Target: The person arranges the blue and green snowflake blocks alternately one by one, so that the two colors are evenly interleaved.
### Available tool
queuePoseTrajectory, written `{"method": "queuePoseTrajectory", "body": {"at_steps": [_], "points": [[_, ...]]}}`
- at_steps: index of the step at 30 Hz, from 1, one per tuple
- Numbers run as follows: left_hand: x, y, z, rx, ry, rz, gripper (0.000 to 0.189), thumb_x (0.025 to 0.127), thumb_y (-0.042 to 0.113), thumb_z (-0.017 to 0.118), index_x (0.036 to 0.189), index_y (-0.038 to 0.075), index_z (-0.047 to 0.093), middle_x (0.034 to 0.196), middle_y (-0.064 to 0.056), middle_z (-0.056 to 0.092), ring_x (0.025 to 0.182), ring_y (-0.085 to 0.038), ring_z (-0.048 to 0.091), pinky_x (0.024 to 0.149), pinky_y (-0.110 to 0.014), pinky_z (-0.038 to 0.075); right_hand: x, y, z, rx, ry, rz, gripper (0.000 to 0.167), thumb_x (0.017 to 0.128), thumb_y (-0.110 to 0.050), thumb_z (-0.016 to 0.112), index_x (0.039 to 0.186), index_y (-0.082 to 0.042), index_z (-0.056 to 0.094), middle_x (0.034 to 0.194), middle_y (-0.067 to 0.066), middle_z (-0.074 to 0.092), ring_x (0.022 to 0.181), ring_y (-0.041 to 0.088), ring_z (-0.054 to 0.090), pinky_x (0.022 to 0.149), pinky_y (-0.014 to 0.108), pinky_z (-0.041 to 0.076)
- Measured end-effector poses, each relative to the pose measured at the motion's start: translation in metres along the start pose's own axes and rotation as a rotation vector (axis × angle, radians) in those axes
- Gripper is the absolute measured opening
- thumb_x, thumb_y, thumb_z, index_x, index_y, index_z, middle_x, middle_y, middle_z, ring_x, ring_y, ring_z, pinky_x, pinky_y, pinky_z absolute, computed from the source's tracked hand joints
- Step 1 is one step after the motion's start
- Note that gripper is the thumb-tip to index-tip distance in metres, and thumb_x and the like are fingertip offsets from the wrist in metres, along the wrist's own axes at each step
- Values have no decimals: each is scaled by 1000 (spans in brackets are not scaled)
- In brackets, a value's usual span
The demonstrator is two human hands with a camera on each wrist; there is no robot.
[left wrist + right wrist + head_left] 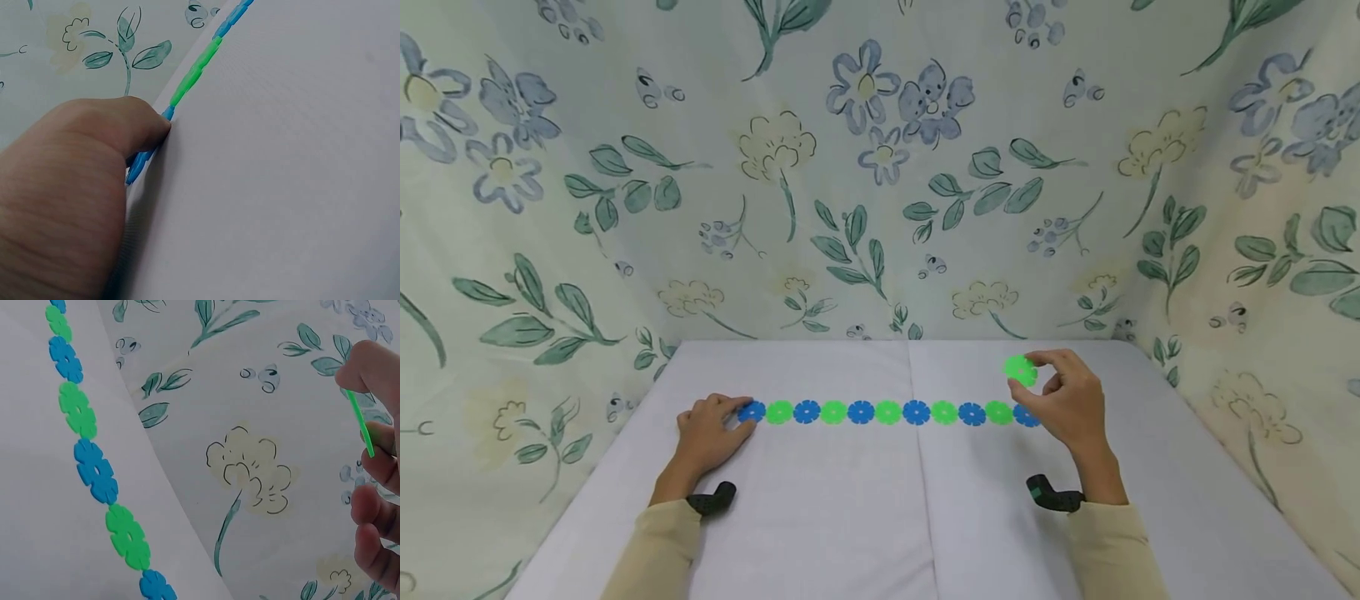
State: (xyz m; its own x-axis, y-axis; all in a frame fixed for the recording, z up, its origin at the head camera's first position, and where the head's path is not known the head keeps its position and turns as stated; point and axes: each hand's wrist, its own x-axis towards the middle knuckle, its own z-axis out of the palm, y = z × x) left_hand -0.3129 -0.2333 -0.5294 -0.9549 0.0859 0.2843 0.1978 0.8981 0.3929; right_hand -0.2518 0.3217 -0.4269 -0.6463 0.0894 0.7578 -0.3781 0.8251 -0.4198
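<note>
A straight row of notched, flower-shaped plastic discs, blue and green by turns, lies on the white cloth; one green disc (pixel 888 412) is near its middle. At the row's left end my left hand (pixel 706 432) holds the blue end disc (pixel 752 412) between thumb and forefinger. My right hand (pixel 1072 402) pinches a loose green disc (pixel 1019 370) by its edge, raised above the row's right end. That disc appears edge-on in the right wrist view (pixel 360 425). Below it, the blue disc (pixel 1024 415) at the right end is partly hidden by the right hand.
White cloth (pixel 835 508) covers the table, with a crease running front to back near the middle. A floral curtain (pixel 880 208) hangs behind and along both sides. Each wrist wears a black camera mount, such as the right one (pixel 1054 495).
</note>
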Motion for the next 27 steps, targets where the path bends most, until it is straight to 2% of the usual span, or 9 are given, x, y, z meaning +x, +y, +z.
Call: {"method": "queuePoseTrajectory", "body": {"at_steps": [6,9,14,18,23,25,27], "points": [[2,0,1,8,-1,5,48,90,43,67,134,25,64,126,-14,60,118,-38,49,97,-64,24,-7,29,-7,34,17,166,40,74,-16,87,111,-8,74,105,10,70,56,2,48,51,12,39],[3,0,2,8,0,10,47,91,44,66,134,25,64,125,-14,60,118,-38,50,96,-63,24,-12,41,-9,10,14,256,40,76,-21,86,112,-8,74,108,11,70,56,0,49,52,14,39],[0,0,-2,10,0,-4,47,90,44,67,132,24,66,123,-15,61,116,-39,50,94,-63,25,-24,57,-3,-11,-57,450,44,81,-34,82,119,-13,72,117,7,68,61,5,53,57,18,41],[-2,1,-4,8,-1,-5,47,90,43,68,132,23,65,124,-15,60,117,-39,50,95,-63,24,-31,66,1,-49,-88,553,49,83,-40,79,123,-13,71,123,8,67,77,19,59,67,28,43],[-2,3,-4,4,11,-5,47,89,42,68,132,23,66,123,-15,60,117,-39,50,96,-63,24,-38,73,-1,-171,-164,607,57,84,-47,75,125,-8,68,128,17,64,113,38,57,84,50,44],[-1,4,-4,-7,16,0,47,89,42,68,131,22,66,122,-16,61,117,-39,50,96,-64,23,-41,76,-2,-209,-209,635,60,84,-48,74,126,-6,66,128,21,63,118,41,55,87,56,43],[-1,5,-4,-13,18,5,47,89,42,68,131,22,67,122,-16,61,116,-39,50,96,-63,24,-44,79,-2,-223,-234,671,61,84,-47,74,126,-5,66,128,22,62,116,42,55,86,56,43]]}}
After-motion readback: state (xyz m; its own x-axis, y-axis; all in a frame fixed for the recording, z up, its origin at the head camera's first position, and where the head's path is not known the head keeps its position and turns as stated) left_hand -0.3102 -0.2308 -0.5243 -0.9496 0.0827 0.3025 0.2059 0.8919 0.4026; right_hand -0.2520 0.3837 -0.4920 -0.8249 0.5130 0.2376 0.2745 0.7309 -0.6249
